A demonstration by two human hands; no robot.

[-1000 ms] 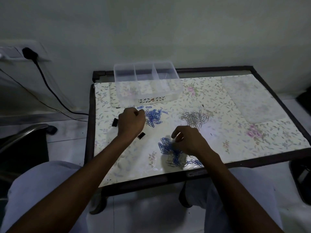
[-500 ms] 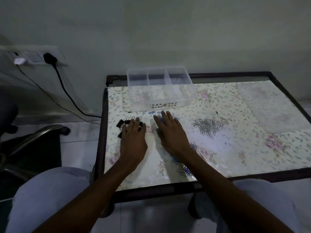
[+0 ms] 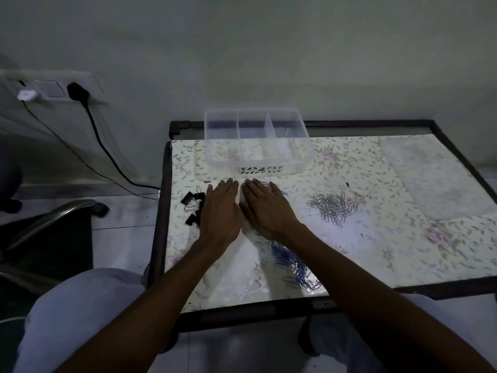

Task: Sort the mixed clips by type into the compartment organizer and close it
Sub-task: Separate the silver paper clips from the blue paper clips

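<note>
- Clear plastic organizer [image 3: 258, 142] with three compartments stands open at the counter's [image 3: 376, 254] far edge.
- Left hand [image 3: 220, 211] and right hand [image 3: 265, 208] lie flat, fingers straight, side by side (holding nothing).
- Black binder clips [image 3: 192, 204] sit left of them, silver paper clips [image 3: 333, 205] right, blue paper clips [image 3: 291, 261] nearer.

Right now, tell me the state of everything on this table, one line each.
compartment organizer: open, no lid on, compartments look empty.
black binder clips: loose by the left hand.
silver paper clips: one loose pile.
blue paper clips: loose, partly under the right forearm.
left hand: flat, fingers straight.
right hand: flat, fingers straight.
</note>
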